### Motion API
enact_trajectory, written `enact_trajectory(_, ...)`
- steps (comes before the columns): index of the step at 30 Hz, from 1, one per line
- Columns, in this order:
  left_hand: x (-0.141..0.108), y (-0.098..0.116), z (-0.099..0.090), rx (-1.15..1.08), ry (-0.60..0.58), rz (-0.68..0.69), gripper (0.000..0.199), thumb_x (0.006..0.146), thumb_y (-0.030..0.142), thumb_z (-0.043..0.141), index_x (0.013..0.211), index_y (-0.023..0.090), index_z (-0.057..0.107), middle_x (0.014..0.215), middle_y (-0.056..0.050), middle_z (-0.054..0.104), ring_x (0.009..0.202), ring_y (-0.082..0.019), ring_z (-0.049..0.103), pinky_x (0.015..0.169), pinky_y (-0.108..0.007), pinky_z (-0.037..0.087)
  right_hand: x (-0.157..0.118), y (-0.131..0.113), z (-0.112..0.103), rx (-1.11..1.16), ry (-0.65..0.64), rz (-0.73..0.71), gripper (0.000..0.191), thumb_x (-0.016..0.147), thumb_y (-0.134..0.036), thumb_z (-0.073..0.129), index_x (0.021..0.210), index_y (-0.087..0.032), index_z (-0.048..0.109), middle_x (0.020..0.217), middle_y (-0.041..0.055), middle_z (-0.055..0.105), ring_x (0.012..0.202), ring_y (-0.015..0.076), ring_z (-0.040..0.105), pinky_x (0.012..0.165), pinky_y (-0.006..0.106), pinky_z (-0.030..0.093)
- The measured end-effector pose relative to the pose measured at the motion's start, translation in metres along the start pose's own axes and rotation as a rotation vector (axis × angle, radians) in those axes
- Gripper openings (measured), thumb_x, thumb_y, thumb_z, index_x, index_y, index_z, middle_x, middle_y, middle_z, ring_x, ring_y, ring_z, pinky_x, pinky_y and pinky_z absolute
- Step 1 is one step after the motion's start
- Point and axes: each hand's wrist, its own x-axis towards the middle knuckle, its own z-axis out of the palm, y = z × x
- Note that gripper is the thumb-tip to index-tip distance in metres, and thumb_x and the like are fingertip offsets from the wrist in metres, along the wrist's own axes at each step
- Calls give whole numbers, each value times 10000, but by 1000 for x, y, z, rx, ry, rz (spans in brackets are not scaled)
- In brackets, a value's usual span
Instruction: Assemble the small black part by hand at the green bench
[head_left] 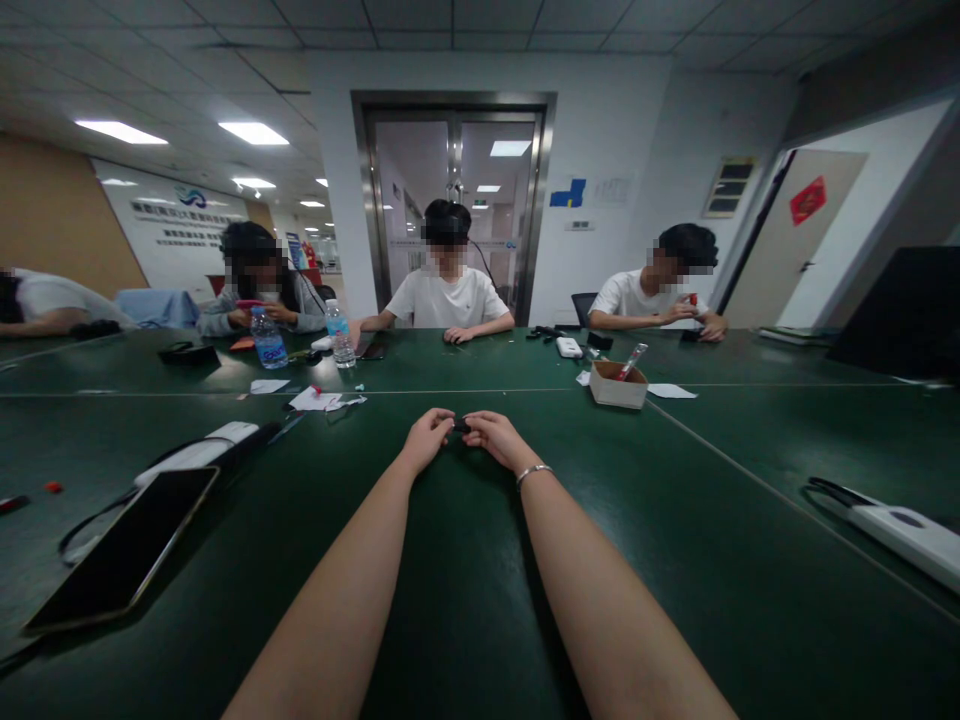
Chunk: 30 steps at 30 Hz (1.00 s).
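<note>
Both my arms stretch forward over the dark green table (465, 560). Between my fingertips is a small black object (460, 426), too small to tell its kind. My left hand (430, 440) pinches its left end with thumb and fingers. On the other end, my right hand (495, 438) has its fingers closed in the same way. A silver bracelet (534, 474) circles my right wrist. The object is held at or just above the tabletop; I cannot tell which.
A smartphone (127, 545) and a white device (199, 450) lie at left, another white device (911, 535) at right. Ahead are a small open box (619, 388), paper scraps (316, 399) and water bottles (268, 338). Several people sit across the table.
</note>
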Motion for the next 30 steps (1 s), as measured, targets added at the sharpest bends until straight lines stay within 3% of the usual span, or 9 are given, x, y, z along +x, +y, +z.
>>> enact_trajectory(30,2,-3,1,3,1,7,304,786,338,535,1018,152,596,797,-40,593,582,-92,521,520,-197,408,-2,-1,1,5,7,-4,41,771,-58,638,791,-83,613,695,83,636,531,114,597,491,189,509)
